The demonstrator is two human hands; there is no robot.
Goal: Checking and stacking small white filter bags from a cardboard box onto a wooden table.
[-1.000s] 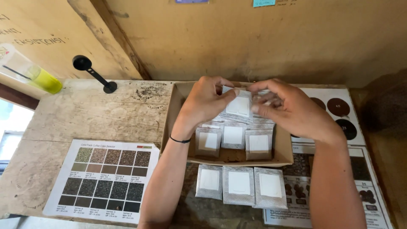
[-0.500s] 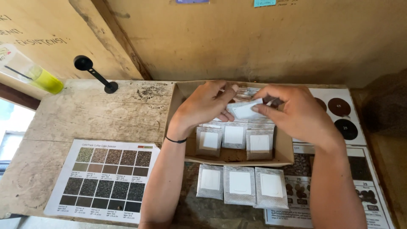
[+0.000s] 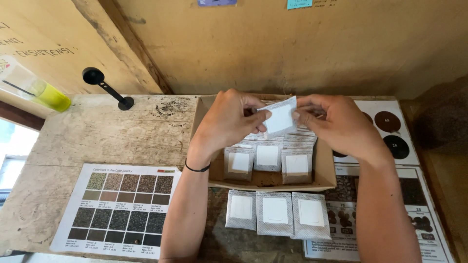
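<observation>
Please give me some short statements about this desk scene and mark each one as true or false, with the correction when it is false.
1. Both hands hold one small white packet above the cardboard box. True: the left hand and the right hand pinch the packet over the box.
2. Three packets lie in a row on the desk in front of the box. True: the row lies there.
3. The black scoop lies inside the box. False: the scoop rests on the desk, far left of it.
4. The colour chart sheet is under the box. False: the chart lies apart, to its left.
</observation>
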